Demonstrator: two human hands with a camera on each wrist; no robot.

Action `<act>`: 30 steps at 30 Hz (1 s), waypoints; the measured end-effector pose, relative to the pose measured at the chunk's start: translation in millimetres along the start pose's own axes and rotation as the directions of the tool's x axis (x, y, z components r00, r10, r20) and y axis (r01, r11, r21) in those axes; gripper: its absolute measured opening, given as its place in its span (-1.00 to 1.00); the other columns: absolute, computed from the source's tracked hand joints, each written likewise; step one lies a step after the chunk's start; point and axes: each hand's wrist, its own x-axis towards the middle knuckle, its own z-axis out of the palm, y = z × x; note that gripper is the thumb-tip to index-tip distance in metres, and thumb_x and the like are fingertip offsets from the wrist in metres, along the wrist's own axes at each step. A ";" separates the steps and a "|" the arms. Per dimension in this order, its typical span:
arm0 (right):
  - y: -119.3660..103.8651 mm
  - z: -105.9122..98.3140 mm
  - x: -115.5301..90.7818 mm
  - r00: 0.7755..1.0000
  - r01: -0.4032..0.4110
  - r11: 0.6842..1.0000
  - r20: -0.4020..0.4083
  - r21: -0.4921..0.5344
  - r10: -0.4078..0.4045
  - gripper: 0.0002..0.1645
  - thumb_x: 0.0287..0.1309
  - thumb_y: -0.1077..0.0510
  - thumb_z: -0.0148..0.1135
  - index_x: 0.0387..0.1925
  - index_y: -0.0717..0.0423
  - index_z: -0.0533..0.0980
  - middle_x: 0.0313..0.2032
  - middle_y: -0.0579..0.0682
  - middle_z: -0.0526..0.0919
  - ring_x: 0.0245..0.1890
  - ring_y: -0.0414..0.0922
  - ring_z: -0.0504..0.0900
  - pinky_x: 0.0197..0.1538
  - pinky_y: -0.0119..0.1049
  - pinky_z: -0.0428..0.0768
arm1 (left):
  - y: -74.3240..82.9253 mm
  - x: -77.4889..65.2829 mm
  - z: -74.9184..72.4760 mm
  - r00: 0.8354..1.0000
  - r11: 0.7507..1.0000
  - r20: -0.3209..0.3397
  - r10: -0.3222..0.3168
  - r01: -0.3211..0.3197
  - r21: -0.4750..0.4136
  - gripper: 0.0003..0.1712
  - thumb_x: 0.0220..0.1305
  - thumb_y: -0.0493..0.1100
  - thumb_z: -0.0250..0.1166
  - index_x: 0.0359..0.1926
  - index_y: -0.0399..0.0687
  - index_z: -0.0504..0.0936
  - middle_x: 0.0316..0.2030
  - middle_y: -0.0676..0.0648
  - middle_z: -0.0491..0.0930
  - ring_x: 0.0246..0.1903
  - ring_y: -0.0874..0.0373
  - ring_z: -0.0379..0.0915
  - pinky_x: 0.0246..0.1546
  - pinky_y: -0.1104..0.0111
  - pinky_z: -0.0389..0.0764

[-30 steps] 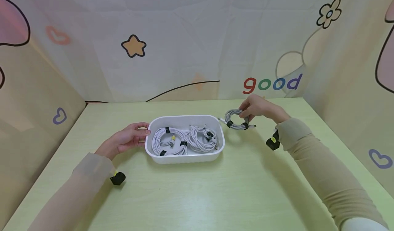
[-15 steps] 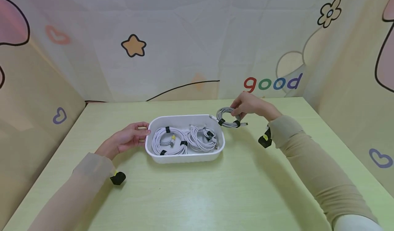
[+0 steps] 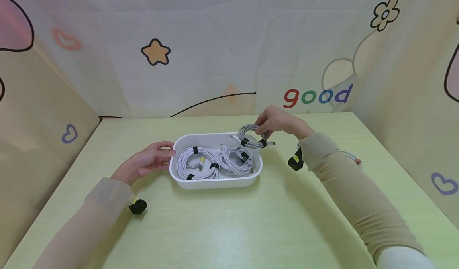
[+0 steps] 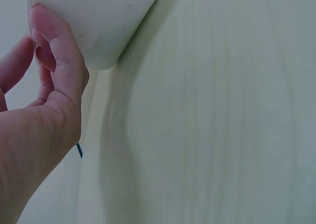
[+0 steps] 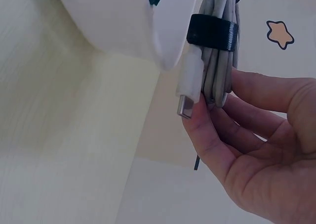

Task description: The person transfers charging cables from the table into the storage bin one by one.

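A white oval-ended plastic bin [image 3: 215,184] stands mid-table with two coiled white cables inside, a neat coil [image 3: 183,163] on the left and a looser coil [image 3: 229,163] on the right. My left hand [image 3: 152,159] grips the bin's left end by its rim, and one digit lies along the outer wall in the left wrist view. Over the bin's back right corner, my right hand [image 3: 277,121] pinches a coiled grey cable [image 3: 247,143] between thumb and fingers. Black straps bind that coil, and its white USB-C plug [image 5: 186,93] points down in the right wrist view.
A pale wood-grain table [image 3: 215,229] runs back to a patterned cloth backdrop [image 3: 208,61], with cloth at both sides. Black wrist devices hang under each sleeve. A thin cable end [image 3: 355,158] shows behind the right forearm.
My right hand has carried the grey cable coil leftward, from beside the bin to over its back right corner. My left hand stays at the bin's left end.
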 end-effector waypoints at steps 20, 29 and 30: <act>-32.1 26.4 18.1 0.999 0.030 0.999 0.029 0.017 -0.030 -0.69 0.14 0.31 0.28 -0.05 0.33 0.60 -0.25 0.11 0.69 -0.45 -0.18 0.62 -0.21 -0.30 0.69 | -0.5 -0.1 -0.5 1.000 1.000 0.012 -0.006 0.006 -0.019 -0.74 0.39 -0.33 0.09 0.04 -0.17 0.28 -0.22 0.02 0.59 -0.31 0.22 0.61 -0.26 0.35 0.69; -45.3 37.9 27.1 0.996 0.082 0.996 0.035 -0.018 -0.082 -0.70 0.11 0.31 0.30 -0.09 0.33 0.61 -0.26 0.10 0.70 -0.52 -0.23 0.62 -0.27 -0.34 0.69 | -0.1 -0.6 -0.3 1.000 1.000 0.027 0.005 -0.005 -0.017 -0.77 0.39 -0.34 0.08 0.02 -0.17 0.31 -0.25 0.03 0.61 -0.32 0.23 0.61 -0.26 0.35 0.69; -46.9 39.3 28.0 0.996 0.086 0.996 0.036 -0.020 -0.085 -0.70 0.11 0.31 0.30 -0.09 0.33 0.61 -0.26 0.11 0.71 -0.53 -0.23 0.62 -0.27 -0.34 0.69 | -0.4 -0.3 -0.4 1.000 1.000 0.027 0.006 -0.006 -0.021 -0.78 0.40 -0.34 0.08 0.01 -0.16 0.31 -0.25 0.03 0.61 -0.32 0.23 0.61 -0.26 0.35 0.69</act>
